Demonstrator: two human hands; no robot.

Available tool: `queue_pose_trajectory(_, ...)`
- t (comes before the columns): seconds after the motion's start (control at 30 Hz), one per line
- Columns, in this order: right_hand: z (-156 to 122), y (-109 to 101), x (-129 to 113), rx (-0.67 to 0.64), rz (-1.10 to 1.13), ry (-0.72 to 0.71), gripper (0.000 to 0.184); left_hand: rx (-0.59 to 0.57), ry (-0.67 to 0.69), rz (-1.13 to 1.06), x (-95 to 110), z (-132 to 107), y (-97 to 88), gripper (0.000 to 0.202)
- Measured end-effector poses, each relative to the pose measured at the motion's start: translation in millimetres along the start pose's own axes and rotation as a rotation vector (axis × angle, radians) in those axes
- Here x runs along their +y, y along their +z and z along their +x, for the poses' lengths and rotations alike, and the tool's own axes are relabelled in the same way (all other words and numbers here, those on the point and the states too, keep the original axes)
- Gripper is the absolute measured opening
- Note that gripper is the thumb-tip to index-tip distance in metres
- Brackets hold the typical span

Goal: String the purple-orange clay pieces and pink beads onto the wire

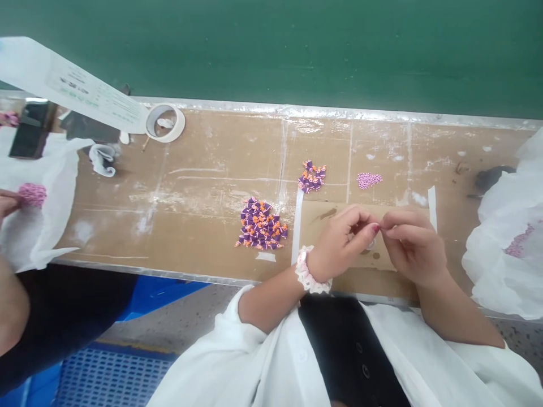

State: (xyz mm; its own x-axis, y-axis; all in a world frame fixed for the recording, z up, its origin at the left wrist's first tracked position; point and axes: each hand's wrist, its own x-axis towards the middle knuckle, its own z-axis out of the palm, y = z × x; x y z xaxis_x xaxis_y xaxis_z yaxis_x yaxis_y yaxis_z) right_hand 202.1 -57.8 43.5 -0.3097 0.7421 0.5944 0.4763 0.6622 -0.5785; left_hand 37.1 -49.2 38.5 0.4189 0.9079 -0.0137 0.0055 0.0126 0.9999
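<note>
My left hand point(345, 240), with a lace-trimmed scrunchie point(309, 270) round its wrist, is closed in a pinch. Its fingertips meet those of my right hand point(416, 243), which is pinched too. Anything between them is too small to make out. Both hands are over a brown cardboard sheet point(316, 217); a small pale round thing point(371, 245) shows below the fingers. Left of my left hand lies a heap of small purple, orange and pink pieces point(261, 224), with a smaller cluster of like pieces point(311, 177) beyond. Tiny pink-purple bits point(369, 180) lie beyond my hands.
At right, crumpled white sheeting point(492, 249) holds more pink bits. A tape roll point(166, 123) and a long printed white strip point(80, 93) lie back left. A co-worker's hand point(7, 202) touches a pink pile point(32, 195) at far left, near a phone point(31, 129).
</note>
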Motion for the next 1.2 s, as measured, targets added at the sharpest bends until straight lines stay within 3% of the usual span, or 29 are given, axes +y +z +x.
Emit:
queue_pose_trajectory(0.17,-0.9,-1.6,0.1,-0.092,0.052,0.044,0.025,-0.063,0.035,0.064,0.0,1.2,-6.3,0.023)
queue_pose_trajectory(0.47,-5.3,-1.4,-3.0,-0.068,0.208,0.199,0.029,0.014,0.158,0.109,-5.1,-4.8,-4.3,0.021)
queue_pose_trajectory(0.67,-4.2,-0.8,-3.0,-0.11,0.236,0.201,0.029,0.012,0.208,0.19,-11.1,-7.1,-2.0,0.023)
queue_pose_trajectory(0.8,-4.2,-3.3,-2.2,-0.161,0.243,0.221,0.031,0.06,0.25,0.392,-10.8,-14.4,-8.9,0.026)
queue_pose_trajectory(0.9,-6.0,-11.8,-1.6,-0.233,0.145,0.262,0.03,0.173,0.078,0.893,-4.6,-30.8,-27.9,0.03)
queue_pose_trajectory(1.0,-8.5,-21.1,-1.3,-0.402,-0.031,0.333,0.02,0.18,-0.282,1.405,1.6,-50.4,-51.1,0.023)
queue_pose_trajectory(1.07,-10.4,-24.2,-1.0,-0.511,-0.091,0.38,0.014,0.145,-0.418,1.526,2.4,-59.5,-62.0,0.015)
queue_pose_trajectory(1.2,-13.4,-22.6,-1.4,-0.65,-0.105,0.42,0.012,0.098,-0.491,1.538,-1.7,-64.4,-67.5,0.011)
